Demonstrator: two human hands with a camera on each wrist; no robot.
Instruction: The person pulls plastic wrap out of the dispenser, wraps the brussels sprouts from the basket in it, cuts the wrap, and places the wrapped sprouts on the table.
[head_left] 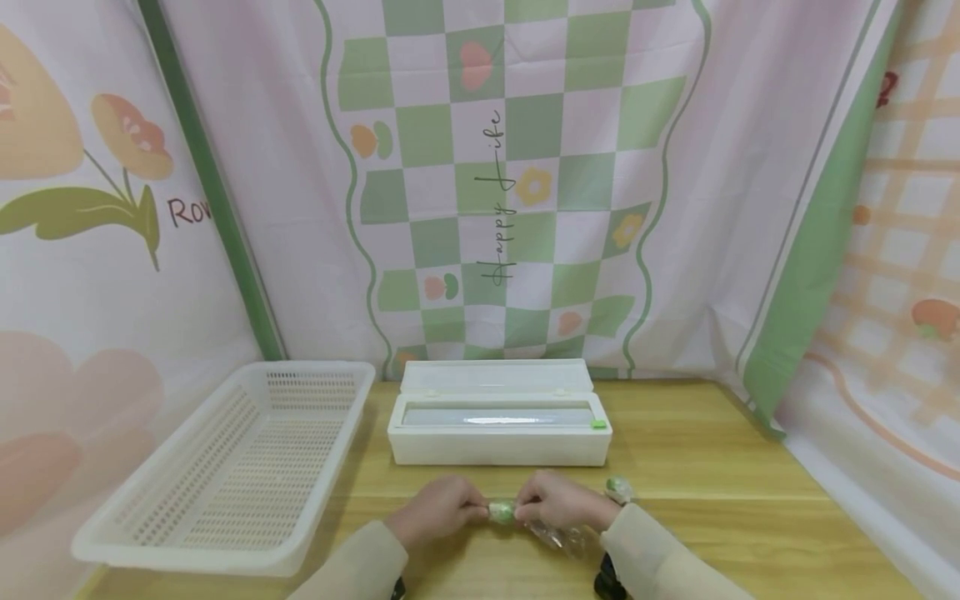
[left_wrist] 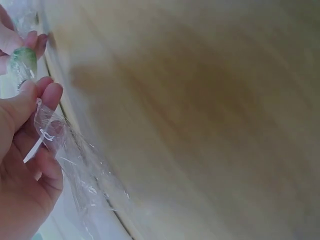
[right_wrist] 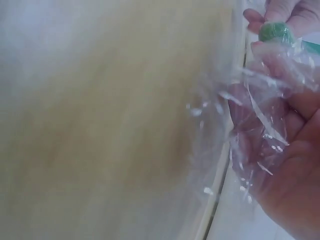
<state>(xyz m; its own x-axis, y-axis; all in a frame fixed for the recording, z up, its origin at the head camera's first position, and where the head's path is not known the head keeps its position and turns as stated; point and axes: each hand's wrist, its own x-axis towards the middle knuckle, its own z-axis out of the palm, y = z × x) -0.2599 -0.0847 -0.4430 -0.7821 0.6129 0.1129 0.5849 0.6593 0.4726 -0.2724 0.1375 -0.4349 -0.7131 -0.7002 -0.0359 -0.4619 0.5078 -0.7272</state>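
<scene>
A small green-and-white piece (head_left: 501,511) wrapped in clear plastic film sits between my two hands; its exact kind cannot be told through the wrap. My left hand (head_left: 442,510) pinches the gathered film at the left side of the piece. On the other side my right hand (head_left: 558,502) pinches the film too. Loose film (left_wrist: 75,160) trails from the left fingers in the left wrist view. More crumpled film (right_wrist: 265,120) spreads over the right palm in the right wrist view. Just past the right hand lies a second green piece (head_left: 619,490) in clear film.
Beyond the hands stands a white cling film box (head_left: 498,447), its lid (head_left: 495,377) raised and a small green tab (head_left: 597,424) at its right end. A white perforated basket (head_left: 292,560) takes up the table's left side. Patterned curtains (head_left: 510,183) hang around the wooden table (head_left: 720,492).
</scene>
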